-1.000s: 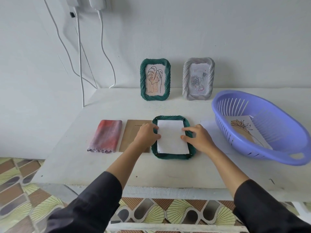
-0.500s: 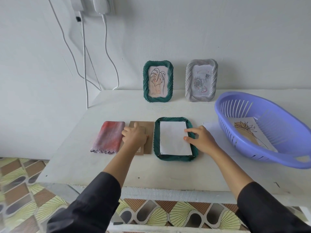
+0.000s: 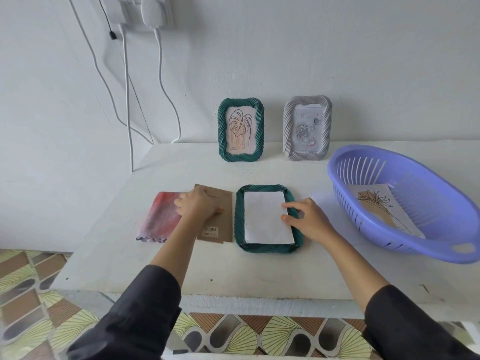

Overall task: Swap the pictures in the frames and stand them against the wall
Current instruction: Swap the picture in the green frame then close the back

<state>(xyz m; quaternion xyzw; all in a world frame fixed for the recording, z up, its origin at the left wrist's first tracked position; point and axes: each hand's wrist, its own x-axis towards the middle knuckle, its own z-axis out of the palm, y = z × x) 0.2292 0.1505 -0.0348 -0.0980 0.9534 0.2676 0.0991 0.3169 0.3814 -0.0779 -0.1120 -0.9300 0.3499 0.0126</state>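
Observation:
A green rope-pattern frame (image 3: pixel 267 246) lies face down near the table's front, with a white sheet (image 3: pixel 263 216) in its opening. My right hand (image 3: pixel 309 220) rests on the frame's right rim, its index finger and thumb touching the sheet's right edge. Left of the frame lies a brown cardboard backing (image 3: pixel 222 227). My left hand (image 3: pixel 197 206) is on it, fingers curled over its left edge and thumb on top. Another green frame (image 3: pixel 241 129) with a leaf drawing and a grey frame (image 3: pixel 307 128) with a rose picture stand against the wall.
A purple plastic basket (image 3: pixel 428 245) at the right holds a flower picture (image 3: pixel 381 211) and sits partly on a white sheet (image 3: pixel 320 200). A red-pink folded cloth (image 3: pixel 159 219) lies left of the backing. Charger cables (image 3: pixel 127 100) hang down the wall at the left.
My left hand left the frame's left rim and moved left onto the cardboard backing, then reached its left edge. My right hand stayed at the frame's right side.

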